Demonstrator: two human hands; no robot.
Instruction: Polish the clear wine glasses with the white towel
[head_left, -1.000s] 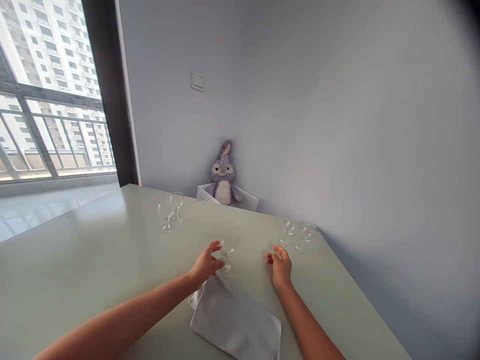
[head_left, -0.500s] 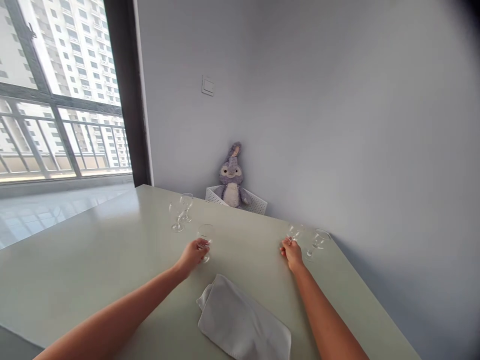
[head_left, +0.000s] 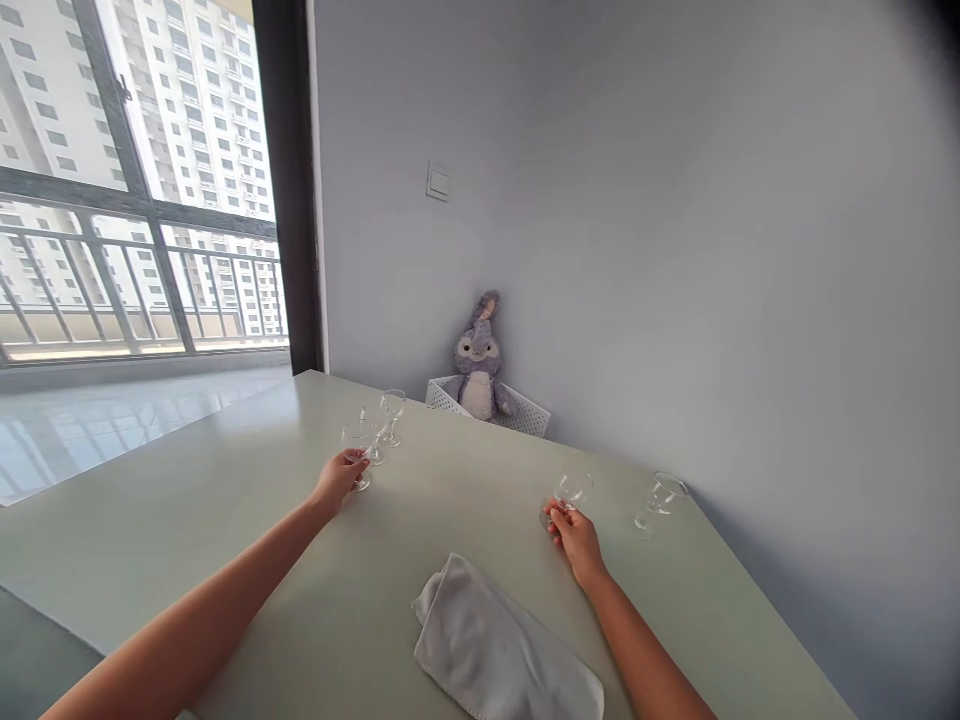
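Observation:
My left hand (head_left: pixel 341 477) grips a clear stemmed glass (head_left: pixel 360 436) by its stem, with the foot at or just over the tabletop. Two more stemmed glasses stand close behind it; the farther glass (head_left: pixel 392 405) shows most clearly, while the nearer one is partly covered. On the right, my right hand (head_left: pixel 574 530) is closed round the stem of another stemmed glass (head_left: pixel 575 487), which leans a little. Farther right a stemmed glass (head_left: pixel 669 493) stands by itself near the wall side. A folded grey cloth (head_left: pixel 506 640) lies between my forearms.
The pale table (head_left: pixel 457 500) reaches to the grey wall. Behind its far edge a purple plush rabbit (head_left: pixel 478 370) sits in a white perforated basket (head_left: pixel 529 413). A window with a railing is at the left, and a light switch (head_left: pixel 438 182) is on the wall.
My left hand has carried its glass leftward, close to the two standing glasses. My right hand has drawn its glass left and nearer, away from the lone right glass. The view has shifted slightly.

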